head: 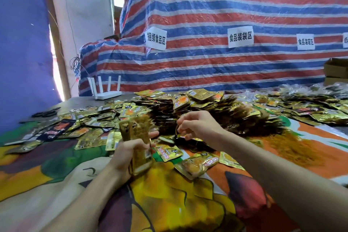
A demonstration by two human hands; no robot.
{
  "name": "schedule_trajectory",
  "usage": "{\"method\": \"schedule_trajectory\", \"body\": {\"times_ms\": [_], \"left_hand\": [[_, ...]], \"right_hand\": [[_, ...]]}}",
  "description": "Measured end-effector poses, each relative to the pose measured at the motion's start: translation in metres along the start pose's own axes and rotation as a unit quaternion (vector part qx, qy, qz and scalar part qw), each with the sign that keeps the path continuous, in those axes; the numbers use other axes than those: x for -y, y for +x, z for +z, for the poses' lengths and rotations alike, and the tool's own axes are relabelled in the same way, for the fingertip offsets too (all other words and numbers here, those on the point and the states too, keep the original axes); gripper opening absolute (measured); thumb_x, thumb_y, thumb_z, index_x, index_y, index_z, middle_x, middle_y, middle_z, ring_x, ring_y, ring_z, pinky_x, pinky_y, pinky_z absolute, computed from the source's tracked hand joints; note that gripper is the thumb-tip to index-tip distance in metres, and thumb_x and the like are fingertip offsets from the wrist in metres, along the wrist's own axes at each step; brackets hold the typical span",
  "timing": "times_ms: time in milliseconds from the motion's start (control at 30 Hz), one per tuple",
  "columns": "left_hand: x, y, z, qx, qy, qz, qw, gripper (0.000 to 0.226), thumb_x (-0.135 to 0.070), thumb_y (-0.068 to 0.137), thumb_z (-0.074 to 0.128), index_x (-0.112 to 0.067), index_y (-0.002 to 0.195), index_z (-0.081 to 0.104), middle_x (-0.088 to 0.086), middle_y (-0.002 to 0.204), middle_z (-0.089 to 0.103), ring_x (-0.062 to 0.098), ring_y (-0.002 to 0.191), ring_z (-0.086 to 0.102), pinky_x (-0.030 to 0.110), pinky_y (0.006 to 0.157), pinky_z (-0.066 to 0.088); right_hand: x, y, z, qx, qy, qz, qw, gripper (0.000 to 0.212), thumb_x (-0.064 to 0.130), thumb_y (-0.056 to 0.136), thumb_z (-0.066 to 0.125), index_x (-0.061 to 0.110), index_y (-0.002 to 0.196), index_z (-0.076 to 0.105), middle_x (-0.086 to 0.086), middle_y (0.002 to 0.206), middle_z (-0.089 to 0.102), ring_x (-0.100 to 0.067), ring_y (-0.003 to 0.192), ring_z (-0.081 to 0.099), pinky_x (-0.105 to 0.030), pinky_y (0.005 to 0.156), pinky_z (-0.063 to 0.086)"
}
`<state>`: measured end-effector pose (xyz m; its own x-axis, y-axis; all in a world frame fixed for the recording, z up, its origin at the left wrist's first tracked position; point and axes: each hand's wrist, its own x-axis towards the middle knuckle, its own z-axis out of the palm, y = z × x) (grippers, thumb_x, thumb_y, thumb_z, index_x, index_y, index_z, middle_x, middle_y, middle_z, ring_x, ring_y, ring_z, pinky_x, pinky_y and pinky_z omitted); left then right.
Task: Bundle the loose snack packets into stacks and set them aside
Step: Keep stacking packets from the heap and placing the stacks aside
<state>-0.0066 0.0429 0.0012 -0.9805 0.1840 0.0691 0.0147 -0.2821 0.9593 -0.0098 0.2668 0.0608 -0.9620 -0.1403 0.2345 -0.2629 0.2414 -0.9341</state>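
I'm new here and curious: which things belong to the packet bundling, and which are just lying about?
Job: gold packet stack gripped by left hand; single packet pinched by right hand; loose packet heap.
Lying about: white router; scissors; cardboard boxes; paper signs.

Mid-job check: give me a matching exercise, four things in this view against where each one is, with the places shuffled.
Things:
1 packet stack
2 router
3 cardboard boxes
4 paper signs

Places:
A far right edge of the view
B gripped in the left hand
C back left of the table
D stuck on the striped tarp

Pairs: 1-B, 2-C, 3-A, 4-D
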Motion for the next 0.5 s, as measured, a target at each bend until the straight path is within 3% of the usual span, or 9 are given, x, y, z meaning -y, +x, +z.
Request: {"method": "schedule_trajectory", "body": {"times_ms": [67, 167, 233, 333, 433, 500], "left_hand": [[-0.005, -0.002, -0.005, 0.020, -0.034, -0.055, 0.998, 0.042, -0.008, 0.073, 0.054, -0.010, 0.107, 0.079, 0.012, 0.093, 0.070, 0.025, 0.082, 0.065, 0.037, 0.072, 0.052], [-0.011, -0.005, -0.009, -0.021, -0.037, -0.079, 0.996, 0.013, -0.012, 0.063, 0.062, -0.010, 0.062, 0.075, 0.014, 0.080, 0.070, 0.029, 0.070, 0.066, 0.041, 0.077, 0.052], [-0.013, -0.005, -0.011, -0.052, -0.030, -0.075, 0.995, 0.008, -0.012, 0.059, 0.063, -0.012, 0.052, 0.067, 0.014, 0.072, 0.065, 0.029, 0.062, 0.063, 0.041, 0.071, 0.053], [-0.014, -0.001, -0.016, -0.093, -0.047, -0.063, 0.993, 0.008, -0.006, 0.064, 0.059, -0.004, 0.071, 0.064, 0.016, 0.071, 0.059, 0.029, 0.055, 0.059, 0.037, 0.055, 0.053], [-0.013, 0.004, -0.021, -0.133, -0.021, -0.051, 0.990, 0.018, -0.006, 0.069, 0.058, -0.002, 0.087, 0.060, 0.017, 0.079, 0.058, 0.028, 0.059, 0.058, 0.033, 0.055, 0.051], [-0.012, 0.005, -0.021, -0.141, -0.002, -0.041, 0.989, 0.029, -0.004, 0.068, 0.059, -0.001, 0.097, 0.060, 0.019, 0.088, 0.056, 0.029, 0.066, 0.058, 0.033, 0.057, 0.050]], "right_hand": [[-0.003, 0.011, 0.029, 0.031, 0.001, -0.022, 0.999, 0.011, -0.005, 0.090, 0.064, 0.005, 0.093, 0.067, -0.006, 0.076, 0.071, -0.009, 0.060, 0.067, -0.020, 0.053, 0.052], [-0.009, 0.026, 0.067, 0.049, -0.020, -0.081, 0.995, 0.014, -0.005, 0.087, 0.071, 0.004, 0.094, 0.062, -0.007, 0.080, 0.071, -0.009, 0.059, 0.069, -0.023, 0.051, 0.054], [-0.013, 0.036, 0.086, 0.028, -0.034, -0.117, 0.992, 0.013, -0.004, 0.087, 0.071, 0.002, 0.094, 0.062, -0.010, 0.081, 0.073, -0.018, 0.062, 0.071, -0.031, 0.058, 0.059], [-0.022, 0.045, 0.106, -0.010, -0.110, -0.185, 0.976, 0.010, 0.002, 0.087, 0.070, 0.009, 0.093, 0.066, -0.004, 0.081, 0.073, -0.017, 0.070, 0.072, -0.035, 0.066, 0.061], [-0.028, 0.049, 0.113, -0.010, -0.142, -0.218, 0.966, 0.013, 0.006, 0.087, 0.073, 0.014, 0.097, 0.069, 0.006, 0.082, 0.071, -0.005, 0.074, 0.068, -0.021, 0.067, 0.057], [-0.029, 0.049, 0.111, -0.004, -0.143, -0.219, 0.965, 0.015, 0.006, 0.087, 0.076, 0.013, 0.098, 0.070, 0.007, 0.082, 0.071, -0.003, 0.076, 0.068, -0.019, 0.069, 0.057]]}}
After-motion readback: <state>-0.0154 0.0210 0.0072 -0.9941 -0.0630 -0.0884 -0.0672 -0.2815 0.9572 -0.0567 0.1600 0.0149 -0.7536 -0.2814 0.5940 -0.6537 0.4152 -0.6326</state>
